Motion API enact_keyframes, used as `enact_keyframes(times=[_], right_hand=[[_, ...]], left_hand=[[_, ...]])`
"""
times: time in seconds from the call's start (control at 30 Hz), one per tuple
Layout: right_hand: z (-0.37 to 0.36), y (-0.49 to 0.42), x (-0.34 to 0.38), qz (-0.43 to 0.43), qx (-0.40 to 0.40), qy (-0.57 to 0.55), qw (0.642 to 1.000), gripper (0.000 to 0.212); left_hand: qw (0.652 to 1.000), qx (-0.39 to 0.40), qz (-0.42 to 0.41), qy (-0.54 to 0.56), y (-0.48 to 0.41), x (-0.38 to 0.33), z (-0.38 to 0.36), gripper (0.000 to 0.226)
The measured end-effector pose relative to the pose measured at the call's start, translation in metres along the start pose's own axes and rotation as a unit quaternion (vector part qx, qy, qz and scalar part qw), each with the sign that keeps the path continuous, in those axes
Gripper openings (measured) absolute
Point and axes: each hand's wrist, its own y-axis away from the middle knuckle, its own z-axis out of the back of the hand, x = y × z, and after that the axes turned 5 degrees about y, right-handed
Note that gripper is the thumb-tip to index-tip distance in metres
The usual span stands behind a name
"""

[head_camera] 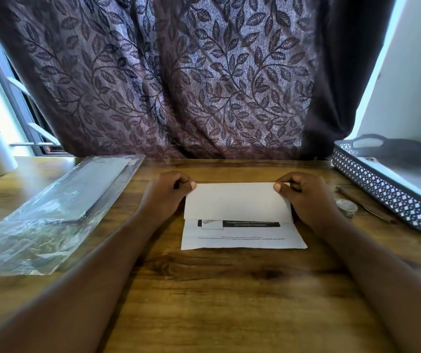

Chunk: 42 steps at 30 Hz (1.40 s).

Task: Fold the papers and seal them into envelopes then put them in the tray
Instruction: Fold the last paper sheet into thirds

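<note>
A sheet of paper [237, 202] lies mid-table [217, 289], its far part folded over toward the near side so only a printed strip and the near edge show. The left hand [165, 197] pinches the far left corner of the fold between thumb and curled fingers; the right hand [306, 197] pinches the far right corner the same way. To the right stands a lattice-walled tray [382, 192] – just beside it sits a small round object [347, 207], possibly a tape roll. A clear plastic packet [59, 212] lies left.
</note>
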Motion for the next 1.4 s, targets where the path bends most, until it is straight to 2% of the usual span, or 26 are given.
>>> enact_keyframes(times=[0.13, 0.2, 0.27, 0.37, 0.47, 0.57, 0.67, 0.77, 0.83, 0.9, 1.0, 1.07, 1.13, 1.23, 1.33, 1.4], right_hand=[[-0.002, 0.0, 0.003, -0.026, -0.018, -0.045, 0.999, 0.009], [-0.003, 0.001, 0.005, -0.039, -0.034, -0.069, 0.996, 0.013], [-0.003, 0.001, 0.006, -0.064, -0.042, -0.106, 0.991, 0.016], [-0.003, 0.002, 0.006, -0.083, -0.031, -0.155, 0.984, 0.017], [0.0, 0.005, 0.013, -0.085, 0.007, -0.243, 0.966, 0.01], [0.002, 0.008, 0.016, -0.092, 0.075, -0.307, 0.944, 0.019], [0.001, 0.008, 0.016, -0.103, 0.086, -0.314, 0.94, 0.022], [0.002, 0.006, 0.016, -0.15, 0.084, -0.336, 0.926, 0.023], [0.003, 0.003, 0.013, -0.16, 0.113, -0.333, 0.922, 0.022], [0.003, 0.004, 0.011, -0.133, 0.157, -0.32, 0.925, 0.028], [0.003, 0.005, 0.011, -0.078, 0.199, -0.298, 0.93, 0.048], [0.003, 0.006, 0.012, -0.068, 0.198, -0.31, 0.927, 0.048], [0.004, 0.007, 0.014, -0.076, 0.18, -0.341, 0.92, 0.038], [0.003, 0.007, 0.014, -0.093, 0.149, -0.346, 0.922, 0.03], [-0.001, 0.006, 0.014, -0.112, 0.134, -0.337, 0.925, 0.029], [-0.001, 0.005, 0.012, -0.119, 0.127, -0.331, 0.928, 0.029]], left_hand=[[0.978, -0.019, 0.072, 0.196, 0.006, -0.009, -0.005, 0.013], [0.941, 0.024, 0.098, 0.322, 0.009, -0.017, -0.007, 0.018], [0.904, 0.095, 0.119, 0.399, 0.013, -0.023, -0.008, 0.023], [0.896, 0.139, 0.123, 0.403, 0.015, -0.025, -0.009, 0.025], [0.894, 0.109, 0.129, 0.414, 0.015, -0.026, -0.007, 0.022], [0.89, 0.083, 0.14, 0.427, 0.014, -0.027, -0.005, 0.018], [0.885, 0.068, 0.157, 0.433, 0.014, -0.027, -0.005, 0.016], [0.873, 0.059, 0.172, 0.452, 0.013, -0.027, -0.004, 0.019], [0.862, 0.053, 0.182, 0.471, 0.012, -0.026, -0.003, 0.022], [0.85, 0.047, 0.193, 0.489, 0.012, -0.025, -0.002, 0.023], [0.842, 0.049, 0.198, 0.5, 0.011, -0.026, -0.003, 0.022], [0.844, 0.055, 0.199, 0.495, 0.012, -0.027, -0.004, 0.022], [0.842, 0.061, 0.203, 0.495, 0.012, -0.027, -0.005, 0.023], [0.828, 0.072, 0.203, 0.518, 0.014, -0.03, -0.003, 0.025], [0.814, 0.091, 0.189, 0.543, 0.015, -0.032, 0.0, 0.049], [0.819, 0.102, 0.18, 0.536, 0.015, -0.034, 0.0, 0.062]])
